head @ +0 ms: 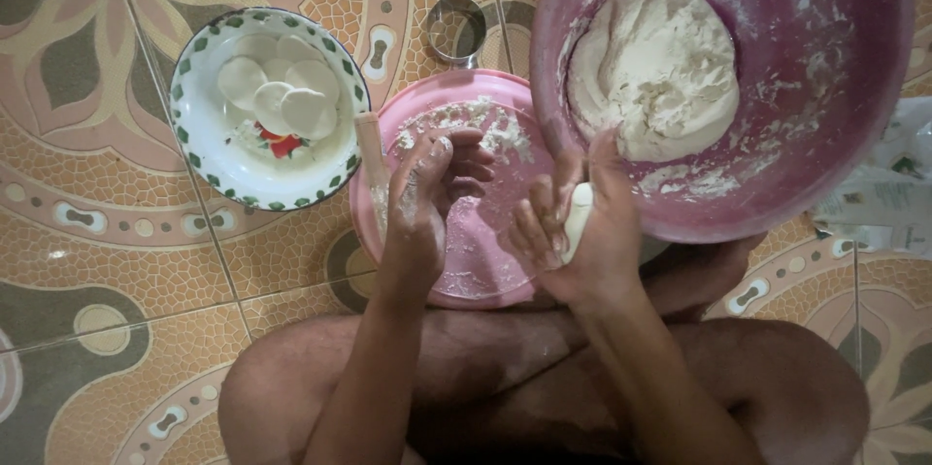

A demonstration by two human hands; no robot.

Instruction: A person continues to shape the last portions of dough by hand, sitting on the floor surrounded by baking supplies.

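Over the pink plate [505, 276] on the tiled floor [107, 261], the right hand [582, 232] cups a small dough piece [579, 217], fingers closed around it. At nine o'clock from it, the floury left hand [432, 188] curls loosely, holding nothing. The dough looks soft, light and sticky, best cradled in the palm. More dough [655, 62] fills the pink bowl [835, 135] at one o'clock.

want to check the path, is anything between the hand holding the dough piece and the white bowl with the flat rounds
Nothing visible stands on the floor between them, but the left hand and the pink tray lie between the right hand, holding the dough piece, and the white bowl.
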